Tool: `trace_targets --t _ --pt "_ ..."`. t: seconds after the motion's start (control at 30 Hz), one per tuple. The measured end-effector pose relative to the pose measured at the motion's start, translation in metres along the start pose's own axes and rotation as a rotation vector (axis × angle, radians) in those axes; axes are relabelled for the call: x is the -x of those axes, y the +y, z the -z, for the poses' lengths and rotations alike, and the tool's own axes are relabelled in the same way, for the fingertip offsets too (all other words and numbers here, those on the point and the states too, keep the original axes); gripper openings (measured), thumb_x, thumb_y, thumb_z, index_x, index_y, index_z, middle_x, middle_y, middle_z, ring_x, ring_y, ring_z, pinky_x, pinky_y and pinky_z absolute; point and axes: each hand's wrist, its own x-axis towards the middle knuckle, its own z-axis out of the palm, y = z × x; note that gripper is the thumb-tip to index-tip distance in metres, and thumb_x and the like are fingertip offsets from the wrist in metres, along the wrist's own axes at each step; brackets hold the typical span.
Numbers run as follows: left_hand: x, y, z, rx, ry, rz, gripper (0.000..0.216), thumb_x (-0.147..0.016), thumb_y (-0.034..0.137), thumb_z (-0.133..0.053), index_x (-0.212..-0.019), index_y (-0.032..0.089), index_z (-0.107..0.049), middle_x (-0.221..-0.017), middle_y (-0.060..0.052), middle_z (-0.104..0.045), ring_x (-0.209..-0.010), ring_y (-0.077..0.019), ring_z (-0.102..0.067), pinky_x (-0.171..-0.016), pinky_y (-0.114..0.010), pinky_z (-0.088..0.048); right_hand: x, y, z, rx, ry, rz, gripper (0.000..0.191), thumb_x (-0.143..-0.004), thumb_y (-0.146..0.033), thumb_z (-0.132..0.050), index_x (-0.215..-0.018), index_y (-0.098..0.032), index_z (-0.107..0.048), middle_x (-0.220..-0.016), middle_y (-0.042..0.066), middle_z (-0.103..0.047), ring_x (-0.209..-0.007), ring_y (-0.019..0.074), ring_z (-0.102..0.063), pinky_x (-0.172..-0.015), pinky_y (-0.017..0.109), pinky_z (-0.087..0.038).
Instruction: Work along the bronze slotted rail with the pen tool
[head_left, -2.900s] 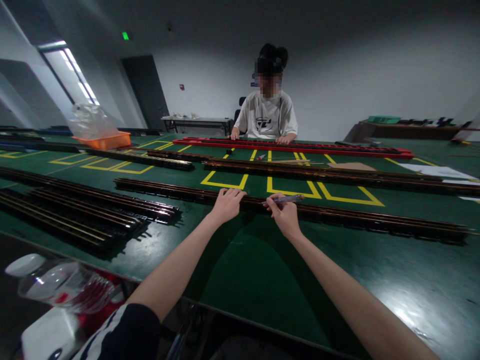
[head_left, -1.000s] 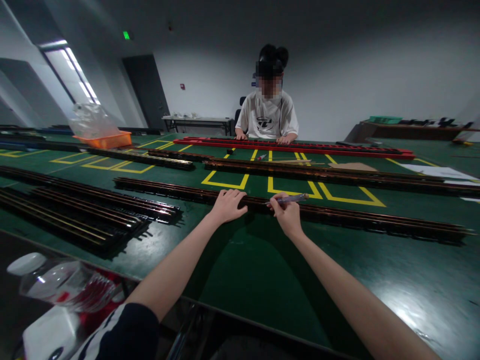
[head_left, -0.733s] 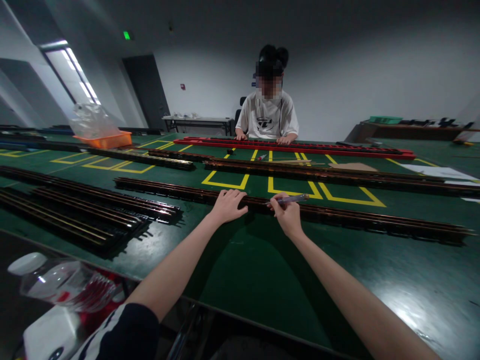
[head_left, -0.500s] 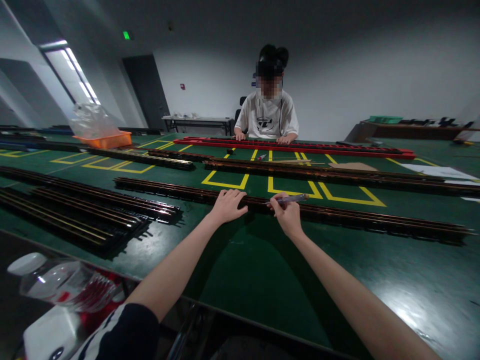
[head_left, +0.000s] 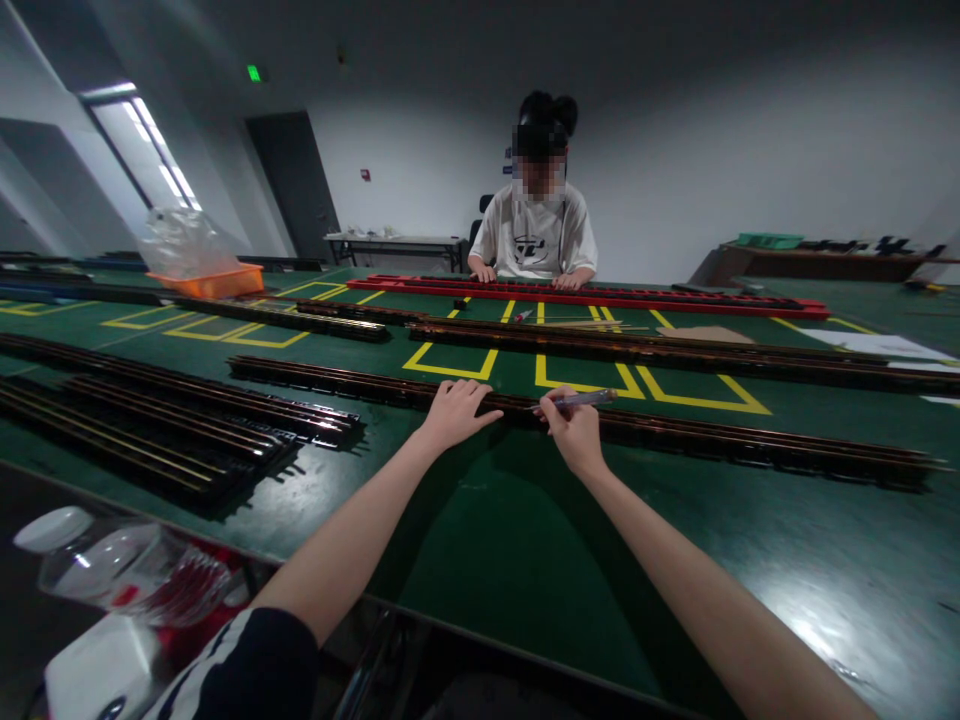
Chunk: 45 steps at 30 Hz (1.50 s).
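A long dark strip with copper-coloured rods (head_left: pixel 712 435) lies across the green table in front of me. My left hand (head_left: pixel 454 412) rests on it with the fingers laid over the top and the thumb stretched out to the right. Just right of that thumb, my right hand (head_left: pixel 574 430) grips a slim grey pen-shaped tool (head_left: pixel 592 397) the way one holds a pen. The tool's thin tip points left, at the strip; whether it touches cannot be made out.
More dark strips (head_left: pixel 150 430) lie to the left, and another long strip (head_left: pixel 675 350) lies beyond mine. Across the table a person (head_left: pixel 536 230) has both hands at a long red frame (head_left: pixel 637 298). An orange bin (head_left: pixel 217 280) holds clear plastic. Plastic bottles (head_left: pixel 135 570) stand at lower left.
My left thumb has stretched slightly farther right along the strip. My right hand and the pen-shaped tool have barely moved.
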Motion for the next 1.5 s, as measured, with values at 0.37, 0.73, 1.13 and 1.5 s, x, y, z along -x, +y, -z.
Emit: trace_targets --t 0.37,0.73,1.13,1.5 --pt "-0.0012 0.0015 0.0023 0.020 -0.010 -0.001 0.037 -0.091 0.045 -0.042 -0.112 0.018 -0.056 -0.117 -0.009 -0.063 -0.110 -0.0245 -0.055 -0.093 -0.042 -0.038 0.0017 -0.0023 0.0001 -0.009 -0.011 -0.015 0.022 -0.082 -0.039 -0.054 -0.074 -0.019 -0.056 -0.066 0.005 -0.065 -0.060 0.0183 -0.062 -0.050 0.028 -0.048" --pt "-0.0008 0.0035 0.0012 0.018 0.016 -0.016 0.034 -0.091 0.041 -0.043 -0.115 0.021 -0.055 -0.118 -0.007 -0.064 -0.109 -0.0244 -0.056 -0.092 -0.042 -0.036 0.0011 -0.0039 -0.0006 -0.017 0.009 -0.020 0.022 -0.082 -0.040 -0.054 -0.073 -0.019 -0.056 -0.066 0.005 -0.066 -0.060 0.0192 -0.063 -0.051 0.029 -0.049" --pt "-0.0019 0.0039 0.0025 0.016 0.000 -0.012 0.034 -0.091 0.042 -0.042 -0.115 0.022 -0.055 -0.118 -0.007 -0.063 -0.110 -0.0240 -0.055 -0.094 -0.042 -0.035 0.0015 -0.0046 0.0001 -0.018 0.004 -0.005 0.027 -0.083 -0.045 -0.053 -0.074 -0.019 -0.056 -0.068 0.006 -0.066 -0.059 0.0185 -0.063 -0.052 0.030 -0.051" --pt "-0.0017 0.0057 0.0022 0.012 0.008 -0.015 0.031 -0.090 0.040 -0.043 -0.112 0.021 -0.055 -0.116 -0.008 -0.064 -0.108 -0.0243 -0.056 -0.095 -0.042 -0.034 0.0013 -0.0044 -0.0005 -0.029 0.017 -0.021 0.032 -0.082 -0.051 -0.053 -0.074 -0.020 -0.056 -0.068 0.006 -0.067 -0.061 0.0193 -0.064 -0.051 0.031 -0.052"
